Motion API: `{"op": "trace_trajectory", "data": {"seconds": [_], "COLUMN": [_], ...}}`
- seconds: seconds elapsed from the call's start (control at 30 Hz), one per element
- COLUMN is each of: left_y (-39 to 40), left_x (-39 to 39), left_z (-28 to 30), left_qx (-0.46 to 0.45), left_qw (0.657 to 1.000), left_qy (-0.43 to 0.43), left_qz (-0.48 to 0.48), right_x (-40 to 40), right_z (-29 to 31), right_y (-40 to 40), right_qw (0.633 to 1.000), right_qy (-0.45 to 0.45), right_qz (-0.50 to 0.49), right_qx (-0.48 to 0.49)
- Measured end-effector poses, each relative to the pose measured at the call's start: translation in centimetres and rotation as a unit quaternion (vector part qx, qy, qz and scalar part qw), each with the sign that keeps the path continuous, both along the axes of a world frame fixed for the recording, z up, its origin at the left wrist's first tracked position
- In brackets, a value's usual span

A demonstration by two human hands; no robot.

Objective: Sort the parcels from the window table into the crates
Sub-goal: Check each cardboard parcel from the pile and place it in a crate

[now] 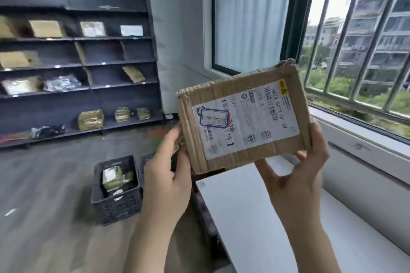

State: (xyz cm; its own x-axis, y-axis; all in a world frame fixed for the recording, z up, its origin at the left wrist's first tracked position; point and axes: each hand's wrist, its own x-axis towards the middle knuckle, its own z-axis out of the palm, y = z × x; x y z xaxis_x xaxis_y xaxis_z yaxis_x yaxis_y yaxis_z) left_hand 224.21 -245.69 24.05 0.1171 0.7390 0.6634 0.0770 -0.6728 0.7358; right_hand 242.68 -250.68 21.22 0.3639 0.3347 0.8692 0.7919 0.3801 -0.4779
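Note:
A flat brown cardboard parcel (243,117) with a white shipping label is held up in front of me, label facing me, tilted slightly. My left hand (168,173) grips its left edge with thumb and fingers. My right hand (299,175) grips its lower right corner, thumb on the front. Below the parcel lies the white window table (255,217). On the floor to the left stands a dark plastic crate (116,190) with a few parcels in it. A second dark crate (147,158) is partly hidden behind my left hand.
Dark shelving (77,68) with several parcels and bags lines the far left wall. A barred window (359,51) and its sill run along the right, past the table. Grey wooden floor (44,195) spreads around the crates.

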Motion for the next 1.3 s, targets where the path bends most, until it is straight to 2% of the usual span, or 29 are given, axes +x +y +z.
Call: {"op": "trace_trajectory", "data": {"seconds": [0.23,0.5,0.7,0.93,1.17,1.3], "left_y": [8.7,18.5,27.8,37.4,49.2,57.7], "left_x": [-6.2,-7.1,-5.5,-4.8,-4.6,-5.0], "left_z": [1.0,-1.0,-1.9,-4.8,-8.2,-8.7], "left_qx": [-0.024,-0.055,-0.07,-0.092,-0.091,-0.086], "left_qw": [1.0,0.996,0.997,0.993,0.974,0.966], "left_qy": [0.003,-0.043,0.035,0.069,0.198,0.239], "left_qz": [-0.012,-0.049,-0.018,0.022,0.06,0.05], "right_x": [-6.4,-7.2,-5.7,-4.2,-4.6,-4.8], "right_z": [-0.1,-1.5,-1.6,-3.5,-6.0,-5.7], "right_y": [11.0,21.3,29.9,39.8,50.5,57.6], "right_qw": [1.0,0.997,0.987,0.977,0.965,0.963], "right_qy": [0.009,0.036,0.1,-0.004,0.007,0.009], "right_qz": [0.028,0.022,0.095,0.063,0.043,0.03], "right_qx": [-0.006,-0.062,-0.079,-0.204,-0.258,-0.269]}}
